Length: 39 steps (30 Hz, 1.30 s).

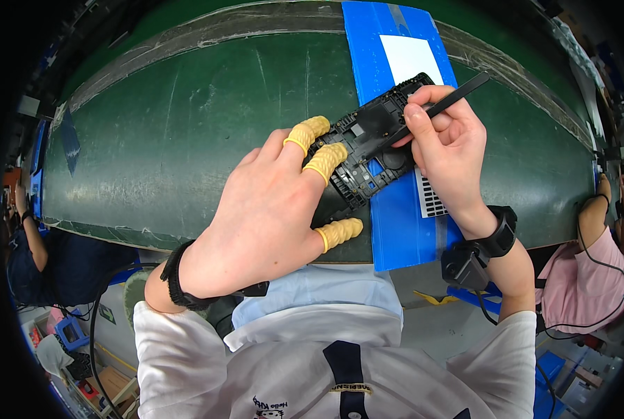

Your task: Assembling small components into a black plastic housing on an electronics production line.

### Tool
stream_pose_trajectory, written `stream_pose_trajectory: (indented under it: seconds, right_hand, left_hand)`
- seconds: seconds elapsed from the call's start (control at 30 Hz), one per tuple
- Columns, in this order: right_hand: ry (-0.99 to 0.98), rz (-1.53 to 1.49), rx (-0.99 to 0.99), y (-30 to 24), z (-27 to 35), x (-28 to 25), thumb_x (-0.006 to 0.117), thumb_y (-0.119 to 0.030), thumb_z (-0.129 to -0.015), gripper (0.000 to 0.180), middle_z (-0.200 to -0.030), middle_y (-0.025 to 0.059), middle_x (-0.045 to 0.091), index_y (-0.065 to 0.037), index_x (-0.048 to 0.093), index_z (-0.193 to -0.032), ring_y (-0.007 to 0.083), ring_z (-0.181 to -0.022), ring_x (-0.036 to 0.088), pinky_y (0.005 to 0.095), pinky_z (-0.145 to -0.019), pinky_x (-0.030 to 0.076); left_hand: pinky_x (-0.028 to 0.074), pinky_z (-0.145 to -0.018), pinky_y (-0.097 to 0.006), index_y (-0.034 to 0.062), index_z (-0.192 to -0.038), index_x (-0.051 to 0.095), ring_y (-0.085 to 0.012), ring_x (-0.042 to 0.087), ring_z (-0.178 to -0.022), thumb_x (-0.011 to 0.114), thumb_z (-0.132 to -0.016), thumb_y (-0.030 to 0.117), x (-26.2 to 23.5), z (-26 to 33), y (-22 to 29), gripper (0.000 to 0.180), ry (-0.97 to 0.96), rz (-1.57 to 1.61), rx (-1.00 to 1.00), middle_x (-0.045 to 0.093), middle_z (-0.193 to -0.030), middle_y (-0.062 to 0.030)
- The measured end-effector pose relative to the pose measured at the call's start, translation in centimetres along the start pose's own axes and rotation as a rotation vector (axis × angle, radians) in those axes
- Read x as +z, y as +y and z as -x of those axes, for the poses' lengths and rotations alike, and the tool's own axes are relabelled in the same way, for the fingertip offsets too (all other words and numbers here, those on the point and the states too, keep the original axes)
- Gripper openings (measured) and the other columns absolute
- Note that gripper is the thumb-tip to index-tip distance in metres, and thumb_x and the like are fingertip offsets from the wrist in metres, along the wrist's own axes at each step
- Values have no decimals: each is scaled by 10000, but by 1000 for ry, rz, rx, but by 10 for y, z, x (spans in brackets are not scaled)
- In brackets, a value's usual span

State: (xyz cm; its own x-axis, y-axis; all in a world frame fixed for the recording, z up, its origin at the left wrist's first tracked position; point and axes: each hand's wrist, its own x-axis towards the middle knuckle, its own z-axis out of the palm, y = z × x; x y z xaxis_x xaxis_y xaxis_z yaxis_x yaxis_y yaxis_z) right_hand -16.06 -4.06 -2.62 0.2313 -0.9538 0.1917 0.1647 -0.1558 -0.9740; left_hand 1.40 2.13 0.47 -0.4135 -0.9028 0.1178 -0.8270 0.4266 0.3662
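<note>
Black plastic housing [363, 124] lies tilted, long axis about 1:30 to 7:30, just toward 1 o'clock from view centre. Part over blue sheet [404, 244], part over green tabletop [207, 119]; blue shows through its cutouts.

Right hand [451, 143] at 3 o'clock of housing: thumb and index pinch a black stick tool [460, 95] pen-style, back end toward 2 o'clock, other end down at the housing. Exact tip contact: can't tell, black on black.

Left hand [266, 202] at 8 o'clock, fingers spread wide, yellow finger cots [326, 162] on thumb and two fingers. Those two fingers rest on the housing's 9 o'clock edge; thumb sits near the 7 o'clock corner, touch unclear.

To do it well, I judge: brace the housing flat, since a tilted part could pivot under the tool; keep the stick low, use small light strokes, stay off thin ribs; keep cotted fingertips out of the tip's line.

Outward: white paper [406, 56] at 1 o'clock, pink-clad co-worker [581, 283] at 4.
</note>
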Motion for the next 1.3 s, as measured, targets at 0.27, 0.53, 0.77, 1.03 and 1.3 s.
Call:
stream_pose_trajectory:
  seconds: [0.27,0.53,0.77,1.03,1.3]
  right_hand:
    - [0,15,-7,-1,1,0,495,0,-778,91,-755,57,528,22,453,-856,84,-651,542,185,-554,465]
    - [12,29,-65,0,2,0,505,-9,-776,102,-760,50,522,18,450,-857,74,-664,536,180,-569,460]
    - [117,-15,-113,-1,-1,-10,520,-57,-786,121,-609,21,510,14,461,-864,29,-479,461,151,-400,320]
    - [271,-65,-122,-7,-4,-13,557,-120,-779,162,-608,59,549,20,528,-856,45,-424,430,164,-384,305]
    - [366,84,-247,-33,45,-52,517,-76,-797,125,-672,57,565,25,534,-869,52,-439,432,170,-408,323]
  left_hand:
    - [393,-774,-369,34,-1017,485,-315,453,-921,671,-585,317,0,0,0,549,-1,-6,0,426,-1086,-143]
    - [393,-769,-369,42,-1003,489,-308,455,-918,675,-575,304,0,1,0,536,14,8,1,432,-1074,-136]
    - [384,-780,-369,86,-999,528,-311,452,-920,668,-584,288,-1,2,2,482,15,-18,31,427,-1090,-149]
    - [287,-887,-419,99,-1005,559,-324,376,-1041,631,-619,333,-8,-3,15,458,-143,-212,36,397,-1138,-199]
    - [182,-938,-480,23,-1274,121,-368,226,-1140,742,-509,305,-10,41,12,1025,183,30,-65,188,-1256,-232]
